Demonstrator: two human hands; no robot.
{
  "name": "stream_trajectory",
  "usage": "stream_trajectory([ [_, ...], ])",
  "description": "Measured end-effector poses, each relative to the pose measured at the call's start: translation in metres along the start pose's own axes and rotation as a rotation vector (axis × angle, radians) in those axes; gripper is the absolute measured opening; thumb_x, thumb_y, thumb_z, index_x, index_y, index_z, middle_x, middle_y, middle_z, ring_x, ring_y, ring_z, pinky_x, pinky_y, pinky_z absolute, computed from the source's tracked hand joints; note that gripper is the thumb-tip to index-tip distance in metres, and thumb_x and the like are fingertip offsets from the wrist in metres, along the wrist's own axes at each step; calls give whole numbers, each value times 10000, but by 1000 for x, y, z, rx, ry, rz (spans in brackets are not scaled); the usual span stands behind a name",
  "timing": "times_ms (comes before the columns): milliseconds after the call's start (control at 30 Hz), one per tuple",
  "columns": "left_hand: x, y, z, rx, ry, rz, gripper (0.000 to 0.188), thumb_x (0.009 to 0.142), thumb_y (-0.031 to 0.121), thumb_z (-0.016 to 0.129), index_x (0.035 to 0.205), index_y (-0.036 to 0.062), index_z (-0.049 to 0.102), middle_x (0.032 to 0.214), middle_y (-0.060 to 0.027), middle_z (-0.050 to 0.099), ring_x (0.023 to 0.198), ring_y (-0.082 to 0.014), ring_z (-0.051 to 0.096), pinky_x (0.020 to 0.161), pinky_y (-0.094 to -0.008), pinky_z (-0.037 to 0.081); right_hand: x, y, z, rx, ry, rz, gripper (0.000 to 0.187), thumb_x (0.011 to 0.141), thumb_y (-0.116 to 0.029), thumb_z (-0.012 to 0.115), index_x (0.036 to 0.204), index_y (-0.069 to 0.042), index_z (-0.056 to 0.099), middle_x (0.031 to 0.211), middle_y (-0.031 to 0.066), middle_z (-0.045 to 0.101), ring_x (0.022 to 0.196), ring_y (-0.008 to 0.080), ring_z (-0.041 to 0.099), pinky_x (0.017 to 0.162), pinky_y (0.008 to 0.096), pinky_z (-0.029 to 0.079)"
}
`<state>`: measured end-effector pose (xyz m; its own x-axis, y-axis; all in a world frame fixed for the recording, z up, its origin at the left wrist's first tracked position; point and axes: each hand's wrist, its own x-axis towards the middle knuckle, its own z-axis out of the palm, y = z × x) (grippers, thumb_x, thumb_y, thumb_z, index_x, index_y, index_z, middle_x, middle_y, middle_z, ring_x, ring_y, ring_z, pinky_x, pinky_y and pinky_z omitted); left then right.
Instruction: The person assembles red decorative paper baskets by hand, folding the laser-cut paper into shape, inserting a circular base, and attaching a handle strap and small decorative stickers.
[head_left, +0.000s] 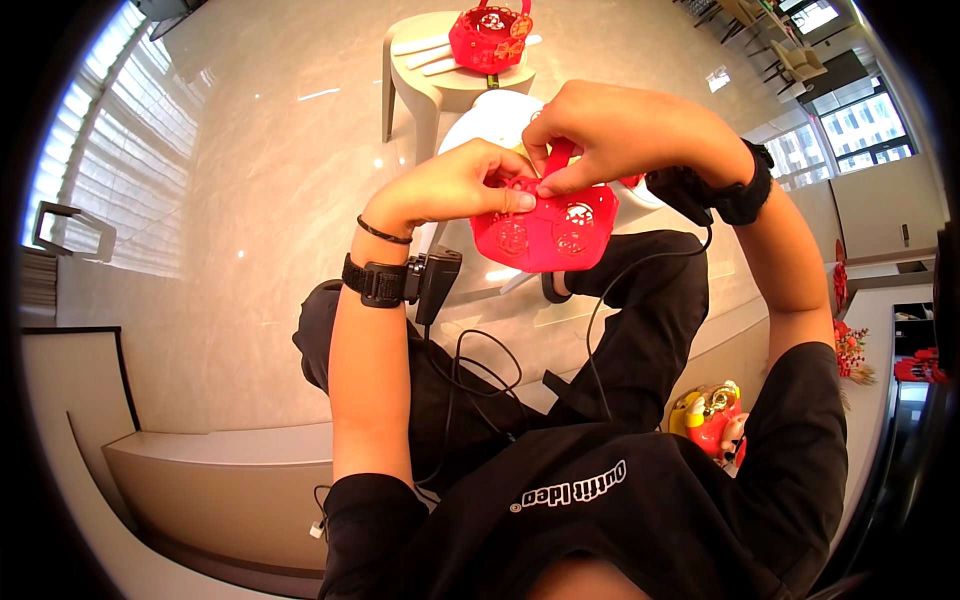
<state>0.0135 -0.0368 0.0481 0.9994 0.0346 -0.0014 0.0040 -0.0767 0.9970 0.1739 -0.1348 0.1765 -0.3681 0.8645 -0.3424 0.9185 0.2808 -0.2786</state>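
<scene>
A red basket [545,235] with cut-out patterns on its panels is held up in front of my knees. My left hand [465,185] is closed on its rim, with the thumb pressed on the near side. My right hand [600,130] pinches the same rim just beside it, where a red strip [560,155] like a handle rises between the fingers. The fingertips of both hands are partly hidden behind the basket and strip. Behind the hands is a white round-topped seat or table [490,118], mostly covered from view.
A beige stool [425,85] farther off bears a similar red basket [490,40] and white sticks [420,45]. Black cables [455,370] run from my wrist straps across my lap. A colourful figurine [710,420] is by my right side, near red flowers [850,345].
</scene>
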Motion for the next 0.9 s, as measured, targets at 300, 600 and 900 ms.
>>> stream_trajectory([
  [300, -1, -2, 1, 8, 35, 15, 257, 876, 189, 715, 1044, -2, 676, 876, -9, 650, 786, -83, 563, 694, -246, 469, 1, -4, -2, 20, -19, 26, 207, 761, -205, 729, 833, -25, 656, 641, 128, 588, 616, 275, 591, 580, 366, 451],
  [600, -2, 7, 1, -117, 106, 18, 231, 879, 163, 702, 1018, -20, 678, 872, -10, 654, 805, -63, 569, 703, -234, 467, 3, 9, 1, -10, 106, -67, 216, 750, -188, 737, 843, -15, 649, 625, 137, 576, 591, 285, 575, 567, 367, 439],
  [900, -5, 11, 2, -173, 129, 13, 190, 844, 117, 719, 990, 8, 667, 864, 22, 646, 798, -39, 570, 697, -209, 452, 5, -4, -7, -133, 87, -21, 238, 756, -204, 757, 924, -47, 697, 818, 92, 664, 832, 286, 606, 759, 384, 479],
])
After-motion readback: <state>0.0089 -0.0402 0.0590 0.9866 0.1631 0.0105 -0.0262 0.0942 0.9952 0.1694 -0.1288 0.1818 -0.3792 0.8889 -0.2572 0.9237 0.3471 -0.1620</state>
